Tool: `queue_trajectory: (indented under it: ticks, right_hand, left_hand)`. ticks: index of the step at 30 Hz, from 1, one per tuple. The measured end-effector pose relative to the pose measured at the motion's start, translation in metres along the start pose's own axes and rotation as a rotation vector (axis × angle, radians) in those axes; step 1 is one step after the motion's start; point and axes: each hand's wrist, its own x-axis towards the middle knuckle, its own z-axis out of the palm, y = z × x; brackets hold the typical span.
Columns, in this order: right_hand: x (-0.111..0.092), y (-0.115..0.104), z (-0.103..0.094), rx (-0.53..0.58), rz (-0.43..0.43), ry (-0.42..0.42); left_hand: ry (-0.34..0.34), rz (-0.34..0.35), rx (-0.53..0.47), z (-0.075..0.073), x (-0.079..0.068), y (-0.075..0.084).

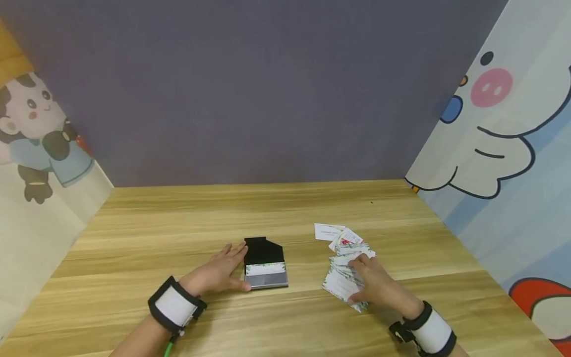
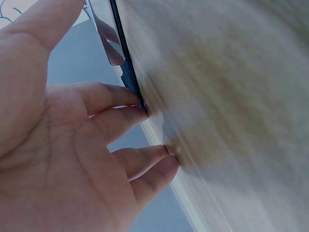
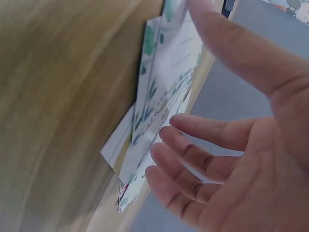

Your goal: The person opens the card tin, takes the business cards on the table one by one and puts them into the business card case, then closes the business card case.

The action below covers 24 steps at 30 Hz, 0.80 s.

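A card case [image 1: 263,252] with a black inside lies opened on the wooden table, its silvery front pocket nearest me. A white card [image 1: 265,268] with a leafy edge shows inside it. My left hand [image 1: 219,271] rests at the case's left side, index finger along the edge and thumb by the near corner. In the left wrist view, the fingertips [image 2: 169,162] touch the tabletop. To the right, my right hand [image 1: 374,281] lies over a fanned pile of leaf-bordered cards [image 1: 340,283]. Its thumb [image 3: 231,41] touches a card; the other fingers are loosely bent.
Just beyond the pile lie a plain white card [image 1: 327,231] and a card with a red print [image 1: 345,239]. A dark grey panel [image 1: 258,99] stands along the table's [image 1: 192,213] far edge. Cartoon-printed walls flank both sides.
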Motion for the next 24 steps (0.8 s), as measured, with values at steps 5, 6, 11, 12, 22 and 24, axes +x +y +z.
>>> queue_trajectory:
  ticks: [5,6,11,12,22,24]
  right_hand:
    - [-0.0007,-0.0007,0.0004,0.014,0.007,-0.001]
    - [-0.0005,-0.0007,0.0007,0.023,0.011,-0.003]
    - [0.0002,-0.0027,0.0016,0.058,0.034,-0.045]
    - [0.0002,-0.0034,0.0018,0.069,0.036,-0.053]
    - [0.003,-0.0066,0.002,0.106,0.081,-0.076]
    - [0.0029,-0.0069,0.0018,0.111,0.08,-0.063]
  left_hand:
    - [-0.006,0.002,-0.008,-0.0003,0.0,-0.0001]
    - [-0.006,0.001,-0.008,-0.0005,-0.0002,0.0001]
    - [-0.005,0.004,-0.004,-0.0005,-0.0002,-0.0003]
    - [-0.004,0.006,-0.004,-0.0003,-0.0003,-0.0007]
    - [-0.009,0.001,-0.001,-0.0002,0.0003,-0.0005]
    - [-0.01,0.001,-0.002,-0.0005,0.0001,0.0]
